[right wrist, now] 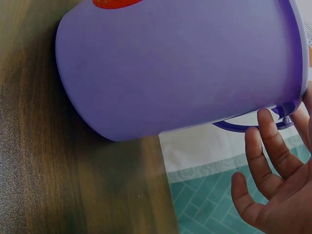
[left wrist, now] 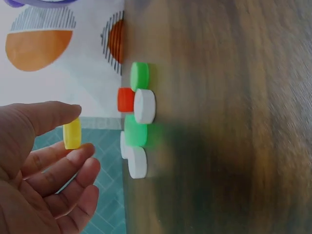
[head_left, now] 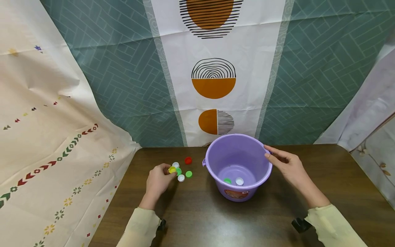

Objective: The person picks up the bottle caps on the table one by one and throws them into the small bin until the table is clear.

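Observation:
Between thumb and fingers, my left hand [head_left: 158,181] pinches a yellow bottle cap [left wrist: 72,134], held up apart from the caps on the table in the left wrist view. Just beyond it lie a red cap [head_left: 188,160], a green cap [head_left: 189,174], a white cap [head_left: 181,178] and others bunched together. A purple bucket [head_left: 237,149] stands upright at the middle, with a green cap [head_left: 227,180] and a white cap [head_left: 239,181] on its floor. My right hand [head_left: 291,170] holds the bucket's right rim by thumb and fingertips, the other fingers along its outside.
The brown wooden table [head_left: 197,219] runs back to a hanging patterned cloth [head_left: 123,85]. Pale embroidered cloth [head_left: 55,147] borders the left side. The bucket's handle [right wrist: 234,127] hangs at its back, near my right fingers.

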`<state>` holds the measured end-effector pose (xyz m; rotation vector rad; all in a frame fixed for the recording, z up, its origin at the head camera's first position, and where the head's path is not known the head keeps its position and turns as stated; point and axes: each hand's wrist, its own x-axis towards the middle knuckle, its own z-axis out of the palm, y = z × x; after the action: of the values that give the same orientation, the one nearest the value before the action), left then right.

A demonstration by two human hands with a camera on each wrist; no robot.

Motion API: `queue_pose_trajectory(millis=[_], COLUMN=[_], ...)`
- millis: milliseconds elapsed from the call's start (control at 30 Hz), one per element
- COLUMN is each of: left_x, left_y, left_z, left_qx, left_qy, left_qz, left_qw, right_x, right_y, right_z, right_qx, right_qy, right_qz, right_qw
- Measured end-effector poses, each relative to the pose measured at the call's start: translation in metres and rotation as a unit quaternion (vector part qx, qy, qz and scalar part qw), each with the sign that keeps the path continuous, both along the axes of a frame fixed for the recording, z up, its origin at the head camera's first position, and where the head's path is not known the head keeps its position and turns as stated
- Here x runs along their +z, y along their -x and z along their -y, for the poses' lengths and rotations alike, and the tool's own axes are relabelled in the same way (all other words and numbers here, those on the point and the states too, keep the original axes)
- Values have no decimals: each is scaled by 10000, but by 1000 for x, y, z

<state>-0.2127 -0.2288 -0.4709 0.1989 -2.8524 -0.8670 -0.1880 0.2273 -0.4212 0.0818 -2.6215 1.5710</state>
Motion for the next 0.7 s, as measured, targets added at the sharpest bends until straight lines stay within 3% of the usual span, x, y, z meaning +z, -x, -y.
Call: queue_pose_trajectory(millis=[167,367,700], left_x=[5,14,30], left_y=[0,-1,0], left_z=[-5,-14,-25], left_qx=[-104,-276,-408], left_qy=[-519,-1214,-1829], left_qz=[-382,-658,-1044], left_qw=[9979,9900,9767], right_x=[-1,0,-1], right_y=[0,0,0], right_z=[0,0,0], right_qx=[6,1,9], right_qy=[-10,-6,10], right_qz=[-34,-41,-61], right_qw=[10000,10000,10000])
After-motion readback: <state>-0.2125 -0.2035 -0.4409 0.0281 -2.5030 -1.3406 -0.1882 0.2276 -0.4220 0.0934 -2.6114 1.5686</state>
